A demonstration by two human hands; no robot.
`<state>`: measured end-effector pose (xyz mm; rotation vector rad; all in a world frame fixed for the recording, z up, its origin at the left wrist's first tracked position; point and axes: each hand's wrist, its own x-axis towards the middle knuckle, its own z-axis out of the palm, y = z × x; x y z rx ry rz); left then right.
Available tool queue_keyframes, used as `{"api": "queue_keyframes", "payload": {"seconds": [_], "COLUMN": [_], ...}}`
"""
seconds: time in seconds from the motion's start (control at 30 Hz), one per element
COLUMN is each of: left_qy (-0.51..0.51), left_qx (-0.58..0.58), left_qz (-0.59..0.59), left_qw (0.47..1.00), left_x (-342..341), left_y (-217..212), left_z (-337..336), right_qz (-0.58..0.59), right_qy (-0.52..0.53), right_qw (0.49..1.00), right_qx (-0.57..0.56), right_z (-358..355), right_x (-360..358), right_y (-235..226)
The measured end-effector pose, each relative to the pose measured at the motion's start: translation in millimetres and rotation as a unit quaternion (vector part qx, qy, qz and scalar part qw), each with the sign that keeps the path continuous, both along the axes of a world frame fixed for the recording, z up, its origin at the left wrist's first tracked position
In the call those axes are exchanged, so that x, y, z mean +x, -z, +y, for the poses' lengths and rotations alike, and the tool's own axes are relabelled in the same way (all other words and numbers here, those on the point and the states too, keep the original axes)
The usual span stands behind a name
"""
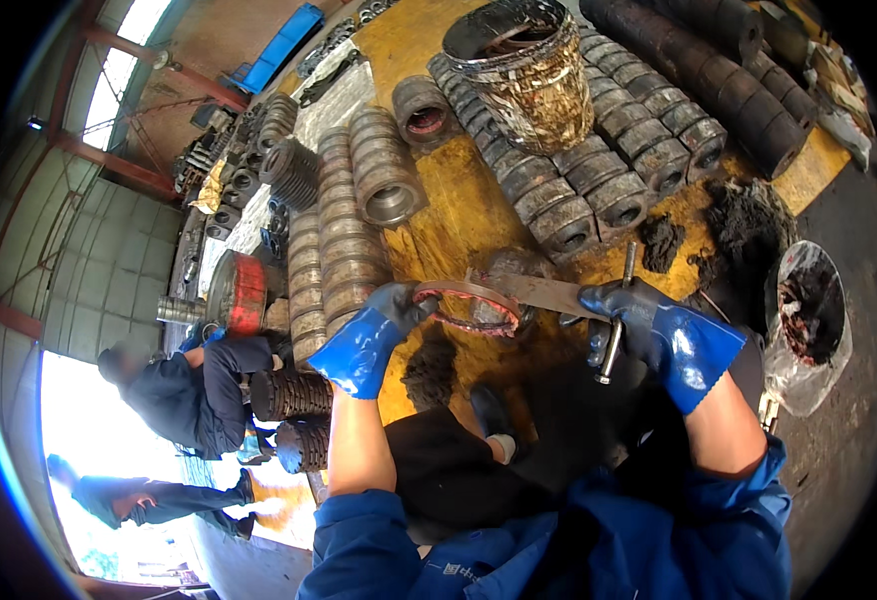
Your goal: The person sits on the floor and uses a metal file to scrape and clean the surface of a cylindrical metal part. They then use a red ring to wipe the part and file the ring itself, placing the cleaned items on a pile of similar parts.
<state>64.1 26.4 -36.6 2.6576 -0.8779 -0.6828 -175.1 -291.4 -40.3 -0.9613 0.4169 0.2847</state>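
Holding the brown ring by its near-left edge, your left hand closes its gloved fingers on the rim, with red matter showing along the ring's inner side. The ring is above the yellow floor, in front of you and between your hands. Your right hand grips a flat blade that reaches to the ring's right side; a metal rod crosses at those fingers, and you cannot tell whether it is joined to the blade.

Just beyond the ring sits a greyish lump, partly covered and hard to make out. A dark clump lies below your left hand, and a larger dark heap lies past your right one. Near your right glove, a plastic bag holds dark and red stuff. Farther ahead, rows of metal cylinders crowd the floor on both sides, with a smeared bucket standing among them. Off to your left are a red drum and two people, one seated.
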Motion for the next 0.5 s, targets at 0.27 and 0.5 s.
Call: {"api": "queue_keyframes", "payload": {"seconds": [0.27,0.5], "left_qy": [0.08,0.062], "left_qx": [0.166,0.274], "left_qz": [-0.21,-0.195], "left_qw": [0.96,0.94], "left_x": [-29.8,-35.8], "left_y": [-9.3,-2.6], "left_z": [-44.7,-52.9], "right_qz": [0.021,0.008], "right_qy": [-0.006,0.025], "right_qw": [0.999,1.0], "right_qx": [-0.046,-0.006], "right_z": [4.2,16.0], "right_x": [1.9,9.8], "right_y": [2.1,10.8]}}
